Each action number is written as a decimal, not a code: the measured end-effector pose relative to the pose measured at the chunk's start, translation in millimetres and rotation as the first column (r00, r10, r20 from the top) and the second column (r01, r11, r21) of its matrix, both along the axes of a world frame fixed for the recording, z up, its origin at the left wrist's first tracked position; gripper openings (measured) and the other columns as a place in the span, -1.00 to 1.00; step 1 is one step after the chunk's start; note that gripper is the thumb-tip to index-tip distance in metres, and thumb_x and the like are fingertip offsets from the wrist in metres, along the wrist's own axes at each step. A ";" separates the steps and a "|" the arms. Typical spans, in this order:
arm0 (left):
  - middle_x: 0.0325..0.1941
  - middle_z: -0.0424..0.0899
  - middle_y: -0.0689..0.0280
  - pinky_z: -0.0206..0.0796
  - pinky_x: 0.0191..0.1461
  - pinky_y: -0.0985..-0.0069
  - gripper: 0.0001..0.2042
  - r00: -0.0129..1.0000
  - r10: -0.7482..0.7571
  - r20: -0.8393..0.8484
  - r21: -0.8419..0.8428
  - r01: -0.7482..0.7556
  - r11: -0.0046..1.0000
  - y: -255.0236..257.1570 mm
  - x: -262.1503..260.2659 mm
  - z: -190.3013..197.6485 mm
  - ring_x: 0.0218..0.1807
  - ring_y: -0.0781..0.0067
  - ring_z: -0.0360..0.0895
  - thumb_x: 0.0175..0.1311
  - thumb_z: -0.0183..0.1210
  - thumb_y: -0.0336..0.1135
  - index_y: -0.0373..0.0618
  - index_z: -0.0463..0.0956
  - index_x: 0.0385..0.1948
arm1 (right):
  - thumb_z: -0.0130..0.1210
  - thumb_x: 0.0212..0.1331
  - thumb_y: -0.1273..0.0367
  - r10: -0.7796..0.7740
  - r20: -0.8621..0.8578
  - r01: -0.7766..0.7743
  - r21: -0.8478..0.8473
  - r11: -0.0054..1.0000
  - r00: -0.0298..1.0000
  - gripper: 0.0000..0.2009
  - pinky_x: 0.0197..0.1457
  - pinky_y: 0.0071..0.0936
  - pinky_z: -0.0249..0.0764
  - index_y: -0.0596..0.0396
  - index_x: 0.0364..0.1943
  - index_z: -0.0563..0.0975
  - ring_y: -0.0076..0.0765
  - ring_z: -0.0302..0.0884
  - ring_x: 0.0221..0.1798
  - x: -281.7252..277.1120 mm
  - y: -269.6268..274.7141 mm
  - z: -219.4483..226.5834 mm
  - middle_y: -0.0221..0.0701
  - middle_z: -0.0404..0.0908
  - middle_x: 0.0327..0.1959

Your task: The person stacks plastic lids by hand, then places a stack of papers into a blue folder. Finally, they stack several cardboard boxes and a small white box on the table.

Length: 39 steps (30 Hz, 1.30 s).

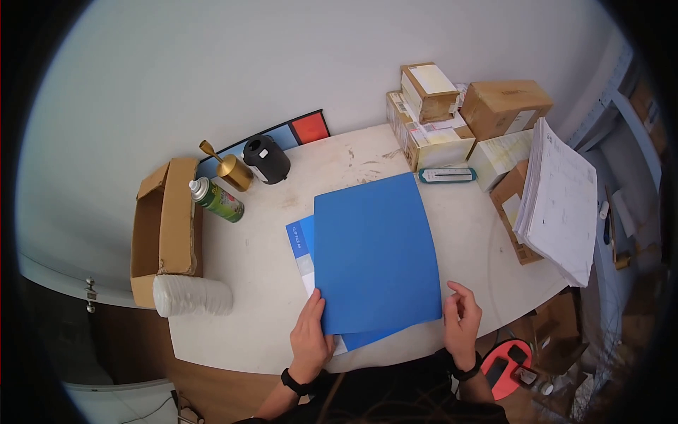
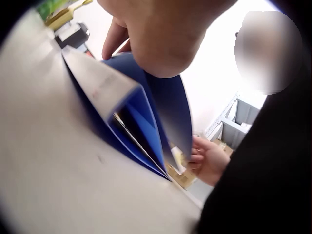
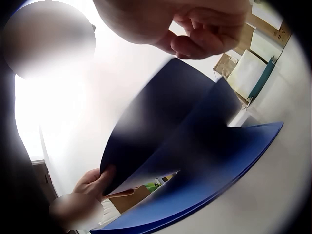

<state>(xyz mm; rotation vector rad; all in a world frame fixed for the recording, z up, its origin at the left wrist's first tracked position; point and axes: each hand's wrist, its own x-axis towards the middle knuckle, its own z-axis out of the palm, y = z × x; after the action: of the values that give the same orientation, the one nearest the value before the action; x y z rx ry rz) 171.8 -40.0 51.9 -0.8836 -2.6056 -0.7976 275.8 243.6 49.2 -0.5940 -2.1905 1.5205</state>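
Observation:
A blue folder (image 1: pixel 378 254) is lifted above the table, over another blue folder with a "CLIP FILE A4" label (image 1: pixel 298 242). My left hand (image 1: pixel 311 343) pinches the upper folder's lower left edge, thumb against it in the right wrist view. Beside the right edge, my right hand (image 1: pixel 462 325) is held with loosely bent fingers, apart from the folder in the head view. The left wrist view shows the folder's cover (image 2: pixel 168 112) standing up from the parts below. In the right wrist view, blue sheets (image 3: pixel 151 117) stand raised over a flat blue cover (image 3: pixel 195 195).
An open cardboard box (image 1: pixel 178 219), a spray can (image 1: pixel 217 201), a white roll (image 1: pixel 192 295), a brass container (image 1: pixel 234 172) and a black cylinder (image 1: pixel 267 160) stand left. Cartons (image 1: pixel 505 106), a teal-edged item (image 1: pixel 447 175) and a paper stack (image 1: pixel 558 201) are at the right.

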 end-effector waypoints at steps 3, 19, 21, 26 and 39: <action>0.16 0.63 -0.10 0.54 0.11 0.33 -0.57 0.970 0.185 0.161 0.340 -0.230 0.912 -2.1 13.6 4.1 0.02 -0.02 0.68 0.26 0.01 -0.65 -0.47 0.43 0.21 | 0.09 0.39 0.46 0.038 -0.214 -0.019 0.092 0.996 0.976 -0.72 -0.34 -0.52 0.41 0.31 0.10 0.55 -0.50 0.50 -0.46 2.6 -4.5 6.4 -0.37 0.59 -0.47; 0.11 0.70 0.12 0.47 0.26 0.40 -0.68 0.061 -0.440 0.896 0.382 -0.610 0.694 -60.0 45.3 1.5 0.04 0.32 0.67 0.59 0.09 -0.32 -0.34 0.52 0.20 | 0.27 0.23 0.41 0.410 0.280 -0.497 0.527 0.690 0.868 -0.84 -0.21 -0.22 0.50 0.11 -0.14 0.66 -0.11 0.63 -0.28 -32.1 2.4 21.4 -0.30 0.67 -0.29; 0.13 0.72 0.09 0.51 0.25 0.40 -0.68 -0.076 -0.405 0.911 0.329 -0.460 0.825 -69.5 40.0 10.9 0.03 0.31 0.70 0.62 0.04 -0.30 -0.35 0.53 0.19 | 0.26 0.26 0.41 0.439 0.195 -0.478 0.447 0.757 0.877 -0.91 -0.25 -0.22 0.50 0.11 -0.24 0.65 -0.11 0.62 -0.35 -40.1 -6.4 14.7 -0.31 0.67 -0.40; 0.18 0.72 0.08 0.48 0.29 0.32 -0.69 0.012 -0.166 0.986 0.161 0.184 0.970 -104.0 37.2 46.3 0.14 0.18 0.69 0.62 0.01 -0.27 -0.28 0.61 0.14 | 0.28 0.27 0.37 0.446 0.172 -0.474 0.426 0.771 0.879 -0.89 -0.36 -0.22 0.50 0.08 -0.33 0.62 -0.08 0.60 -0.46 -46.4 -7.2 17.2 -0.33 0.64 -0.52; 0.14 0.71 0.09 0.48 0.24 0.24 -0.71 0.755 -0.150 0.638 0.061 0.144 0.988 -43.5 -2.5 106.9 0.16 -0.02 0.65 0.35 0.25 -0.35 -0.20 0.63 0.07 | -0.16 0.61 -0.01 -0.358 -0.347 0.064 -0.634 0.771 0.867 -0.37 0.12 -0.43 0.56 0.36 0.33 0.41 -0.24 0.58 0.22 28.4 117.1 36.9 -0.04 0.60 0.21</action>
<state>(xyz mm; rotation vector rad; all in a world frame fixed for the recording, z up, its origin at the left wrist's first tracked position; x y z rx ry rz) 169.3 -83.5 158.8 -0.9472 -3.1274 -1.3621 304.2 360.7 86.2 -0.5773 -1.2141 1.9893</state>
